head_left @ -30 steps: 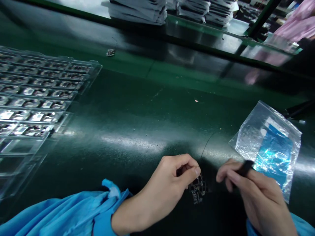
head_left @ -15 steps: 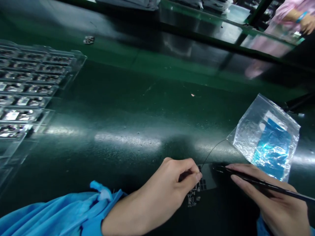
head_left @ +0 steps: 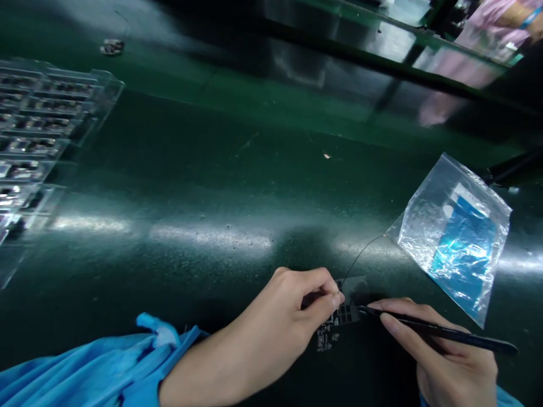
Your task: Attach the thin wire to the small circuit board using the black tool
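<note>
The left hand has its thumb and forefinger pinched together at the lower end of a thin dark wire; what exactly sits between the fingertips is too small to make out. The wire curves up and to the right, its far end near the lower left corner of a clear plastic bag, which contains a blue sheet.

Just below the left fingertips is a small circuit board, partly hidden by that hand (whether it lies flat or is slightly raised, I cannot tell). Beside it, to the right, is a greyish translucent film with dark square cells.

The right hand holds black tweezers like a pen, the tip pointing left at the edge of the film; contact there is unclear.

On the far left of the green counter, a clear compartment tray carries rows of electronic modules. Beyond its back corner lies a separate electronic part with a fine lead. At top right, a co-worker's pink sleeve shows, a blue wristband just beyond it.
</note>
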`<move>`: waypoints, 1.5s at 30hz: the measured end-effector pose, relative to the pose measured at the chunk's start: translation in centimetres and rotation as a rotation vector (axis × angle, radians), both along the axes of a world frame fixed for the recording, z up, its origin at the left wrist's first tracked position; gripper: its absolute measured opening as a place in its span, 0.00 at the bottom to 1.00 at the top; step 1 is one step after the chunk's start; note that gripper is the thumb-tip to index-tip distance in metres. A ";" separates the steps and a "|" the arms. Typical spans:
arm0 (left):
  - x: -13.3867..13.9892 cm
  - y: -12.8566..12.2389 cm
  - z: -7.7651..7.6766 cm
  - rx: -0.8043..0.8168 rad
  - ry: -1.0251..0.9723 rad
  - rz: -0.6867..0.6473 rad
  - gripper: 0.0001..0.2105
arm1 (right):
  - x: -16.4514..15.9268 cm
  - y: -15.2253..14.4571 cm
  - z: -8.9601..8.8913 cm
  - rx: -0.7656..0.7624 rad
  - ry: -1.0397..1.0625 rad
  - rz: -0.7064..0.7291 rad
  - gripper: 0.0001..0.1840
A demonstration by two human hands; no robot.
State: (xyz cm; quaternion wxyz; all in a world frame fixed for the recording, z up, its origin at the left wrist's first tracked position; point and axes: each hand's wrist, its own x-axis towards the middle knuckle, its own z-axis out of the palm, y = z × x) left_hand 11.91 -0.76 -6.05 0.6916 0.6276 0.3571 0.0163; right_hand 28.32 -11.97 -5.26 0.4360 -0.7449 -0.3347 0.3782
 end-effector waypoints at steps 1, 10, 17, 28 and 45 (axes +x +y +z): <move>0.0 0.0 0.0 -0.005 0.002 -0.001 0.12 | 0.0 0.0 -0.1 0.009 -0.005 0.002 0.05; 0.1 -0.1 0.0 -0.025 -0.005 0.022 0.12 | 0.1 -0.1 -0.8 0.128 -0.024 0.051 0.09; 0.1 0.0 0.0 -0.033 -0.003 0.029 0.13 | 0.7 -0.1 -0.8 0.177 0.155 0.062 0.07; 0.3 0.0 0.4 -0.032 -0.036 0.063 0.13 | -1.1 1.7 0.8 0.065 0.438 -0.214 0.02; 0.3 0.0 0.3 -0.002 -0.038 0.037 0.14 | 0.7 1.6 -0.4 0.078 0.432 0.026 0.03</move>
